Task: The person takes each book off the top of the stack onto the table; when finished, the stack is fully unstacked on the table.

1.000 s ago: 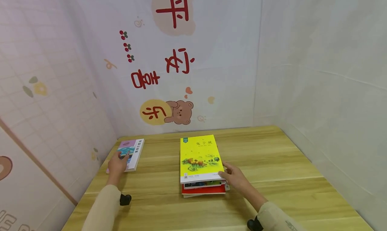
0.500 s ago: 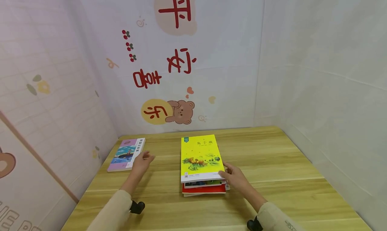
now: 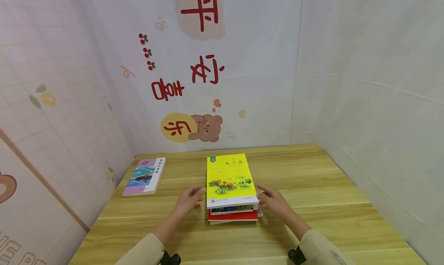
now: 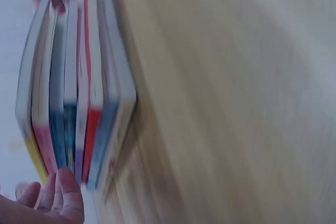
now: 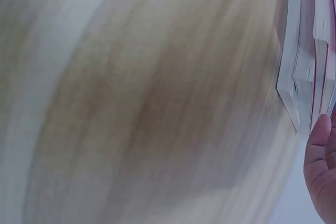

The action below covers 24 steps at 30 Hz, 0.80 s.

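A stack of several books stands at the middle of the table, topped by a yellow book [image 3: 229, 172] with a red book [image 3: 236, 215] lower down. My left hand [image 3: 188, 200] is at the left side of the stack, its fingers loosely bent and apart from the books in the head view. At the right side, my right hand [image 3: 275, 205] has its fingertips close against the books' edges; contact is hard to tell. Spines of pink, blue and red books [image 4: 93, 124] show between both hands in the left wrist view. The right wrist view shows part of the right hand [image 5: 321, 166].
A lilac and white book [image 3: 143, 177] with a sea picture lies flat at the table's left edge. The wooden table [image 3: 312, 180] is bounded by a printed cloth wall [image 3: 256, 83] behind and cloth walls at both sides.
My left hand has left the lilac and white book and moved right to the stack. The right hand has lifted its thumb off the yellow book's corner and stays beside the stack.
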Motion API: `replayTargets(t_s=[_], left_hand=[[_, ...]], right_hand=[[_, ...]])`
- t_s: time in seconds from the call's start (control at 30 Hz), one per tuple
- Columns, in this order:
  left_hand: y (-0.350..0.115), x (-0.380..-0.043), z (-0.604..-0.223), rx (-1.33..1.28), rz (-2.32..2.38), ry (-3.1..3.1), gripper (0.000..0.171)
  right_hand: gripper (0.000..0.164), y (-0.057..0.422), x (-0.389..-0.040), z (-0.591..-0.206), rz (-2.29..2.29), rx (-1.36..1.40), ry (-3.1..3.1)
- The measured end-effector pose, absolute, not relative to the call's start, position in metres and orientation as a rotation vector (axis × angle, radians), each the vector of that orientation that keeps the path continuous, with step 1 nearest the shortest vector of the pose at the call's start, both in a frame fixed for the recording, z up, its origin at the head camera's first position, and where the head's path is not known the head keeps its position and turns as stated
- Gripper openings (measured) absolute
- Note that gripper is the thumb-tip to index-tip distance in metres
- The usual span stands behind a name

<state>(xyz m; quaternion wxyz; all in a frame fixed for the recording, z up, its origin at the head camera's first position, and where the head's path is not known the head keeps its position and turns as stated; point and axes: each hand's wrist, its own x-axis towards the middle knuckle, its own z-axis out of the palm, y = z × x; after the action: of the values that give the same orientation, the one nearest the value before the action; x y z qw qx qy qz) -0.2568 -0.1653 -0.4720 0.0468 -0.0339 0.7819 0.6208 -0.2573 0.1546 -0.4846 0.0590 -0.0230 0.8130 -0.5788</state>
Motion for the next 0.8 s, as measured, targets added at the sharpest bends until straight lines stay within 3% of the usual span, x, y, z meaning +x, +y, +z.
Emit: replayTargets(t_s=[0.23, 0.53, 0.8], left_hand=[[-0.146, -0.239, -0.475, -0.103, 1.806, 2.425, 0.067], [-0.141, -0.238, -0.477, -0.19, 1.849, 2.388, 0.045], [-0.161, -0.251, -0.476, -0.301, 1.973, 2.366, 0.039]], right_hand=[[0.044, 0.151, -0.254, -0.484, -1.755, -0.126, 2.459], [0.043, 0.153, -0.255, -0.486, -1.736, -0.104, 2.483], [0.043, 0.159, -0.256, -0.491, -1.563, -0.147, 2.621]])
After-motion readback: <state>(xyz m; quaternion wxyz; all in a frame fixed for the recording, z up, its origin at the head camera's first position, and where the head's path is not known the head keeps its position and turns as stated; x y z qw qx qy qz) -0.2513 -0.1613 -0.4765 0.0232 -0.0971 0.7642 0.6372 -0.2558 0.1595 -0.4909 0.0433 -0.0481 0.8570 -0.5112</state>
